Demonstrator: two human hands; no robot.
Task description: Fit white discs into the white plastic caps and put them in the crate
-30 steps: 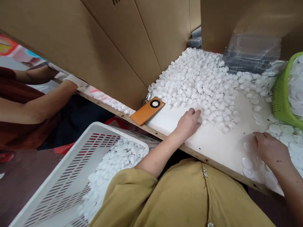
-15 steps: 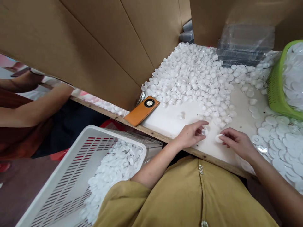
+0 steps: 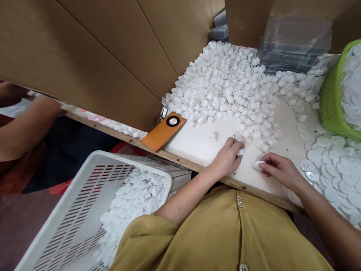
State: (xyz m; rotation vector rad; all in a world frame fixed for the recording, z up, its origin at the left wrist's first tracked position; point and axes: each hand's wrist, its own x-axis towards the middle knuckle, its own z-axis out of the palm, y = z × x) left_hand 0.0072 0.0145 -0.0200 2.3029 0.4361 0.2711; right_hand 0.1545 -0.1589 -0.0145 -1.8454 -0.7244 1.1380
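Note:
Over the front of the white tabletop (image 3: 197, 145), my left hand (image 3: 228, 157) is closed on a small white plastic cup (image 3: 240, 152), mostly hidden by the fingers. To its right, my right hand (image 3: 280, 169) pinches a round white saucer (image 3: 258, 165) by its edge, thumb on top. Cup and saucer are apart. Behind both hands spreads a heap of little white cups (image 3: 225, 88), some with handles showing. One loose cup (image 3: 214, 136) lies left of the heap. Many flat white saucers (image 3: 335, 165) are spread at the right.
A green basket (image 3: 328, 94) of white pieces stands at the right. An orange phone (image 3: 160, 137) lies by the cardboard wall (image 3: 118, 56). Below the table edge is a white crate (image 3: 93, 154) holding white pieces. Plastic-wrapped packs (image 3: 290, 56) sit behind. At far left is another person's arm (image 3: 31, 124).
My left hand has turned and its fingers have closed further over the cup. My right hand still pinches the saucer, barely moved. The view has shifted slightly; the other person's arm sits further left.

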